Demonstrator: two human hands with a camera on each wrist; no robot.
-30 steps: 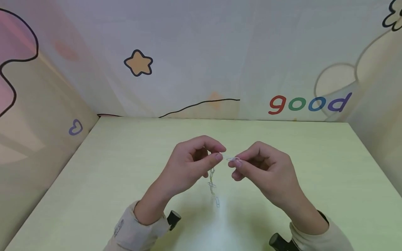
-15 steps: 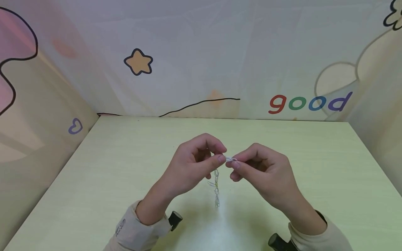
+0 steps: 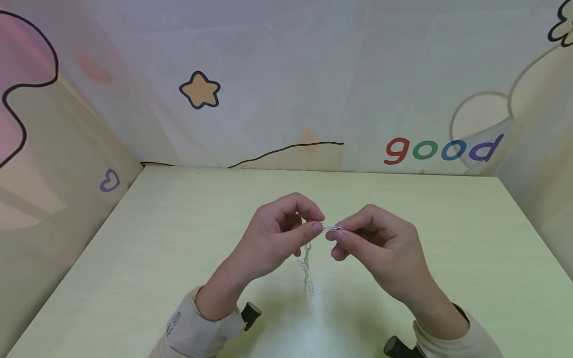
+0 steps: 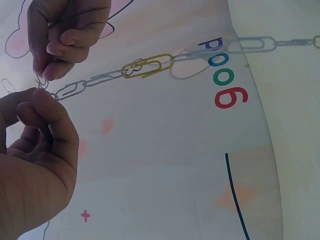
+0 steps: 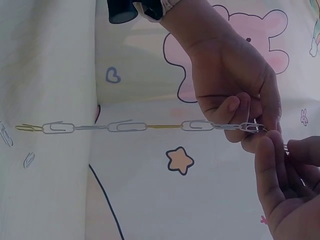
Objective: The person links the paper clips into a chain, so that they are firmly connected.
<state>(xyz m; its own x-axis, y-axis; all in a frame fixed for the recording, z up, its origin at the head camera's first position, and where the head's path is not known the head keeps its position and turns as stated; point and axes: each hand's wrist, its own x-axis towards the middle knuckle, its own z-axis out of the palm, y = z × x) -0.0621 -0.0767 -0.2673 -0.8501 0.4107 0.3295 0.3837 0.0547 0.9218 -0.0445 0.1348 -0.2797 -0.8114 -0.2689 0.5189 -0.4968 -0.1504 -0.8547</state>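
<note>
My left hand (image 3: 282, 233) pinches the top end of a paper clip chain between thumb and index finger. The chain (image 5: 127, 127) hangs down from there, its links mostly silver with a few gold; a gold paper clip (image 4: 148, 65) shows in the left wrist view. Facing it, my right hand (image 3: 380, 243) pinches a silver paper clip (image 3: 332, 228) with thumb and index finger. That clip bridges the small gap between both hands' fingertips, its ends covered by them. Whether it is hooked into the chain's top link, I cannot tell.
Beneath the hands spreads a pale yellow-green table (image 3: 179, 223). A printed backdrop (image 3: 286, 74) with a star and the word "good" stands behind it and continues along both sides. Black wrist-camera mounts stick out by the left sleeve (image 3: 197, 318) and the right sleeve (image 3: 452, 338).
The hands drew closer together, then moved slightly apart again, both still pinching. The hanging chain sways and twists, its lower end shifting a little.
</note>
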